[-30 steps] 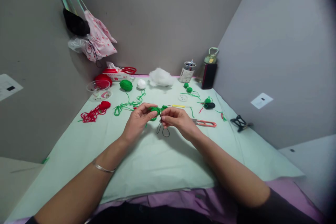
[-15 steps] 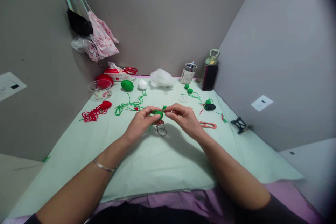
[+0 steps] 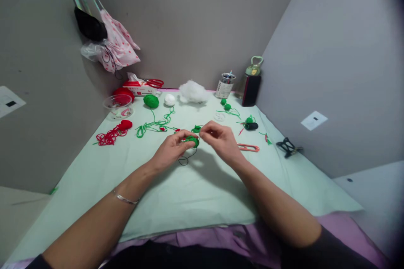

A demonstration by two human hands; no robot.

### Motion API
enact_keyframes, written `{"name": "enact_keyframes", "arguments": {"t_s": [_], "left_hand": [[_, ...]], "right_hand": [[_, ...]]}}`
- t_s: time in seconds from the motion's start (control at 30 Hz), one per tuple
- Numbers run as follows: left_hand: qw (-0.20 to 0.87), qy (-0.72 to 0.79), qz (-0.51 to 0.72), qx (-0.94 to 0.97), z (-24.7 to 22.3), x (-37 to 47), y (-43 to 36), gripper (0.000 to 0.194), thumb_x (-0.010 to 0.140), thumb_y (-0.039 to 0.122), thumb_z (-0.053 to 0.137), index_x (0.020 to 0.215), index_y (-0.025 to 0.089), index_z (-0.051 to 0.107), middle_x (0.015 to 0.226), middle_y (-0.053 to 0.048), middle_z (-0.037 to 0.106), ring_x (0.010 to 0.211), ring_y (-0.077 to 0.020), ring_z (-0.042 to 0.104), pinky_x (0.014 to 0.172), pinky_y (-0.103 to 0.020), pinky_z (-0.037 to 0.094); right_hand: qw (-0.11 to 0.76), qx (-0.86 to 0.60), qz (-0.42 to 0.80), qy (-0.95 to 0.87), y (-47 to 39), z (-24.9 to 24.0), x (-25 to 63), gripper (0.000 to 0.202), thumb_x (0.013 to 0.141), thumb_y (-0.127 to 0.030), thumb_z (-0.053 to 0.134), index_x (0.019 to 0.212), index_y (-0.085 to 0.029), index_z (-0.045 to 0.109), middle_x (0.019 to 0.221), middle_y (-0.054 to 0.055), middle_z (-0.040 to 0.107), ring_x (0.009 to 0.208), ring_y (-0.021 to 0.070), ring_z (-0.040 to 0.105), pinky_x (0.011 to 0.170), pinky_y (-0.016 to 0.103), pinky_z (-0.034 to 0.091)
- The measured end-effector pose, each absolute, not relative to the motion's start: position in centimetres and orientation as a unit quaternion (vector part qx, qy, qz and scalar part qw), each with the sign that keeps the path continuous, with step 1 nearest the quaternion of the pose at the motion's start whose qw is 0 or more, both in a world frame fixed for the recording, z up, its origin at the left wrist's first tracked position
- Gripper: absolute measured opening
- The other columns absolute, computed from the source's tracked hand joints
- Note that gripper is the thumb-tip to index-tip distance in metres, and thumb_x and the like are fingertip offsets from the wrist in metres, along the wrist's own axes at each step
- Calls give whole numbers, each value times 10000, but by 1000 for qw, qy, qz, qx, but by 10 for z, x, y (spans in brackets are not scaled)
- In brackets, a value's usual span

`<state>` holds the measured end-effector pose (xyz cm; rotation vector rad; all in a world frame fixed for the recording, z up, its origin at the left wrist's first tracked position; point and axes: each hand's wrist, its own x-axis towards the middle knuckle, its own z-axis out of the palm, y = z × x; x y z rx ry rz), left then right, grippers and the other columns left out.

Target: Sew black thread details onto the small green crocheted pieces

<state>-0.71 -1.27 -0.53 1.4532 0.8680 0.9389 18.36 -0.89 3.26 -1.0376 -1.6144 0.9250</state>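
Note:
My left hand (image 3: pixel 172 147) pinches a small green crocheted yarn piece (image 3: pixel 192 141) between thumb and fingers, above the middle of the table. A thin black thread (image 3: pixel 184 161) hangs in a loop under it. Close by on the right, my right hand (image 3: pixel 221 141) has thumb and forefinger pressed together at the edge of the piece; what they pinch is too thin to make out. Just beyond the fingers lies another green yarn piece (image 3: pixel 196 129), with small red bits (image 3: pixel 177 130) to its left.
Red yarn (image 3: pixel 110 134), a green yarn ball (image 3: pixel 151 101), a white ball (image 3: pixel 169 100) and white stuffing (image 3: pixel 193 91) lie toward the back. An orange cutter (image 3: pixel 248 147) lies right of my right hand. A pen holder (image 3: pixel 224 86) and phone (image 3: pixel 251 90) stand at the back right.
The green piece has turned in my left hand, and the black thread loop has swung left. My right fingers have closed together beside the piece. The view has shifted slightly.

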Motion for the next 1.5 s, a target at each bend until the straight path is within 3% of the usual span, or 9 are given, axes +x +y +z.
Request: {"name": "enact_keyframes", "arguments": {"t_s": [0.17,0.3,0.47,0.73,0.83,0.97,1.2,1.4,1.5], "left_hand": [[595,343,366,628,0,-8,-13,248,827,362,720,1004,189,717,863,-36,657,765,-152,594,707,-293,448],[603,319,322,656,1,-16,-10,218,844,351,707,1012,216,739,920,-55,685,848,-174,616,776,-317,457],[602,314,321,660,4,-24,-5,239,854,357,699,1047,223,739,967,-75,696,877,-198,639,781,-335,478],[583,343,378,632,7,-29,-1,284,870,405,689,1100,255,760,1071,-80,722,977,-224,646,937,-385,469],[578,342,401,623,5,-31,2,360,884,435,667,1180,242,737,1014,-78,737,963,-228,652,936,-388,471],[564,352,416,620,3,-33,4,394,873,447,675,1206,243,731,1024,-72,739,924,-226,663,901,-380,486],[566,332,363,662,6,-34,1,329,884,391,656,1168,256,750,1029,-78,715,915,-223,636,883,-387,487],[610,308,409,604,8,-31,0,312,854,355,714,1145,243,710,1066,-71,682,963,-207,640,926,-384,490],[629,299,436,570,9,-31,1,274,832,353,742,1064,214,703,1042,-71,682,967,-211,653,946,-399,492]], "right_hand": [[633,-388,502,-443,10,57,230,210,758,-352,732,804,-225,571,782,-3,615,683,112,580,532,223,386],[665,-379,488,-419,24,76,302,288,824,-295,702,673,-210,471,606,-81,347,439,3,260,439,248,152],[690,-401,383,-465,35,80,346,537,884,-323,657,552,-220,247,534,-112,169,432,13,22,468,343,78],[475,-405,551,-554,11,43,220,301,826,-460,716,880,-167,674,882,77,695,506,65,453,439,236,295],[297,-370,590,-654,-6,33,193,416,916,-535,584,1014,-147,695,965,98,712,660,125,623,516,236,435],[144,-274,637,-706,-9,32,199,452,955,-542,526,1031,-126,689,625,-16,586,538,94,509,536,231,413],[479,-354,560,-577,8,43,227,329,904,-546,600,866,-219,609,480,-107,209,439,84,125,454,252,202],[351,-463,413,-701,13,36,232,382,946,-533,516,983,-189,677,687,-2,574,506,100,417,500,259,289],[322,-528,324,-716,19,31,235,325,942,-446,518,865,-173,677,650,-2,564,559,112,439,534,259,314]]}}
